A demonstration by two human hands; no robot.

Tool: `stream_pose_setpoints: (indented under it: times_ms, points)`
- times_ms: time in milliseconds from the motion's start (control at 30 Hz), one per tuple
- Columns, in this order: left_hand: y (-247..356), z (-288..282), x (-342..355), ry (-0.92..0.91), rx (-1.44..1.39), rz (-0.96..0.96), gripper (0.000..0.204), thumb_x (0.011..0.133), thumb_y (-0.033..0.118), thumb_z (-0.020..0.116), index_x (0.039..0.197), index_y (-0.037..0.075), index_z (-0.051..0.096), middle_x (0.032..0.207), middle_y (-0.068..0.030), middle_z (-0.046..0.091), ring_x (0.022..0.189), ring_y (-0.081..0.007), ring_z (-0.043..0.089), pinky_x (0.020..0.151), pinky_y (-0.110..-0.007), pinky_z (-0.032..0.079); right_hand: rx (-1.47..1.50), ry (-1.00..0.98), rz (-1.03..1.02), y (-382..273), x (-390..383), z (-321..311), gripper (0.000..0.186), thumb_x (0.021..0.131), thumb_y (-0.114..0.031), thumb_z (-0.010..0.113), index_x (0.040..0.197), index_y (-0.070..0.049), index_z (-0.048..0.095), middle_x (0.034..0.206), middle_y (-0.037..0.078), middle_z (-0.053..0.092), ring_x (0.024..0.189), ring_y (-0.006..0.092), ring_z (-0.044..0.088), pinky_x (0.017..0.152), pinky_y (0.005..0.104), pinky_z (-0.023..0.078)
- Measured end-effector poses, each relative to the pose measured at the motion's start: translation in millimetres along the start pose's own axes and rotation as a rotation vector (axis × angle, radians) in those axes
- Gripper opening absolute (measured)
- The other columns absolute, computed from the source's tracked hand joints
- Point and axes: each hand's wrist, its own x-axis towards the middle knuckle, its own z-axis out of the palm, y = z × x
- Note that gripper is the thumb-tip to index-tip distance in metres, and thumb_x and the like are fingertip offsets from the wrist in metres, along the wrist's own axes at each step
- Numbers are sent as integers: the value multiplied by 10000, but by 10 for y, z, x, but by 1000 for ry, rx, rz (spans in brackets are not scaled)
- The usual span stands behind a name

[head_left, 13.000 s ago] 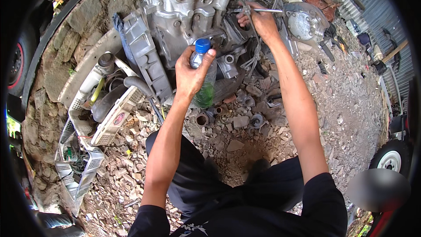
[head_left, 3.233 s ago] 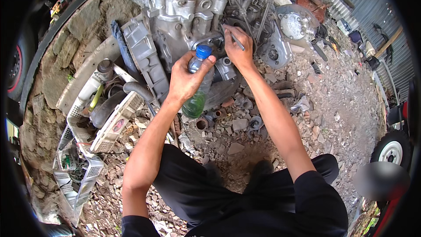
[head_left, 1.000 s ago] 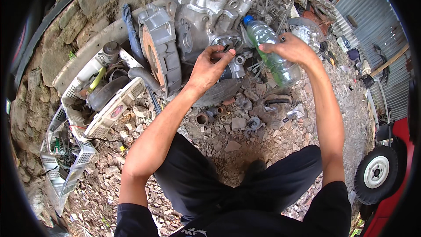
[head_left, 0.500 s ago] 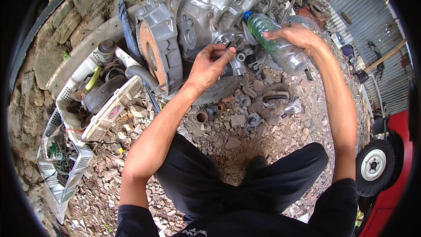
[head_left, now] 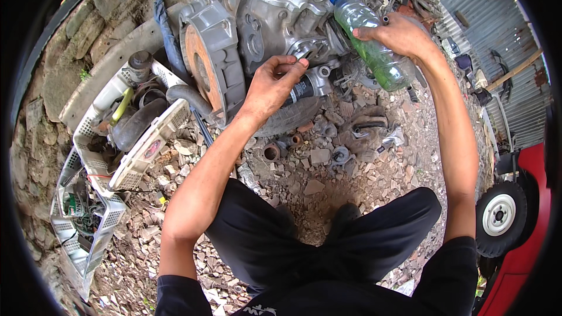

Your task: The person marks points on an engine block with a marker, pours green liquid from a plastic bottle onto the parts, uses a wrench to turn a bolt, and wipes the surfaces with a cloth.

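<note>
To our left a stone wall (head_left: 70, 41) closes off the space, and ahead the metal engine block (head_left: 272, 20) does; rubble ground (head_left: 313, 187) lies open between it and our knees, stretching right to the corrugated sheet (head_left: 477, 11). We make out pale print on a black cylinder (head_left: 301, 90), too small to read, and an oval sticker on the white plastic crate (head_left: 134, 167). Our right hand (head_left: 402, 35) grasps the clear bottle (head_left: 376, 61) from above; it tilts, blue cap up-left, green liquid inside. Our left hand (head_left: 275, 85) pinches thumb to finger near the block; we cannot tell whether it holds anything.
</note>
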Motion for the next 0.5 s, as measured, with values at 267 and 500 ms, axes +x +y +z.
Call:
stream_pose_setpoints:
  times_ms: [267,500]
  points:
    - [20,-15,1,-24,11,-10,592,953,462,670,1289,-16,577,1206,-135,663,1069,-195,633,938,-336,493,-109,-57,-33,-61,5,-77,646,710,-546,779,859,82,750,810,244,703,761,312,699,698,431,540]
    - [20,35,22,-35,8,-7,586,956,464,666,1281,-16,584,1199,-136,667,1058,-193,637,926,-333,489,-213,-36,-112,-91,165,-225,738,664,-556,806,890,142,720,792,238,686,739,288,677,692,407,536]
